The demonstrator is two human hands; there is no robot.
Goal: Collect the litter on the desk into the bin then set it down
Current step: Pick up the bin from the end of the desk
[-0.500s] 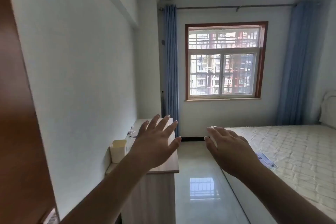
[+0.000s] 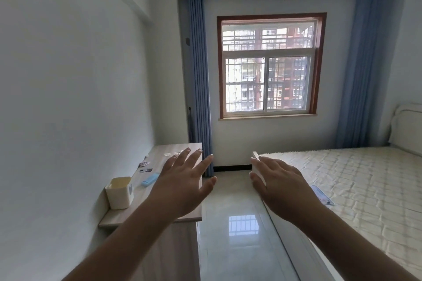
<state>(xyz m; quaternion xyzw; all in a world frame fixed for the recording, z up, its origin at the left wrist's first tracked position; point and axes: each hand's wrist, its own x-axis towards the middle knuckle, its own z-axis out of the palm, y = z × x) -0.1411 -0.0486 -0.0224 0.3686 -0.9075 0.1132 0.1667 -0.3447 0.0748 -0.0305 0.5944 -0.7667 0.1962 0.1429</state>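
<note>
Both your hands are out in front of you w/ nothing in them. Your left hand [image 2: 182, 186] is spread wide, palm down, fingers straight, floating above the near-right part of the desk [image 2: 127, 214]. Your right hand [image 2: 282, 186] is flat too, fingers loosely straight, up in the air over the gap btw desk and bed, in front of the bed's corner.

The desk is a light wood top running along the left wall, at about 10 o'clock from where you're looking. The bin [image 2: 120, 193] is a small cream tub standing upright at the desk's near end, close to the wall, roughly 9 o'clock from your left hand and apart from it. Can't see whether there's anything inside.

The litter is scattered further up the desk: a light blue wrapper [image 2: 150, 180] lies flat just past the bin, at about 1 o'clock from it, close to your left wrist. Behind that there's a small black and white scrap [image 2: 145, 170], then another small printed bit [image 2: 144, 163] near the wall. Some white crumpled bits [image 2: 167, 154] sit toward the far end, around 11 o'clock from your left fingertips. Too small to tell what any of them are tbh.

At 3 o'clock there's the bed [image 2: 356, 189] w/ a bare quilted mattress, and a card [image 2: 322, 195] lying flat on it near your right wrist. Straight ahead at 12 is the window [image 2: 269, 66] w/ blue curtains [image 2: 198, 75] either side. Glossy tile floor [image 2: 237, 235] btw desk and bed.
</note>
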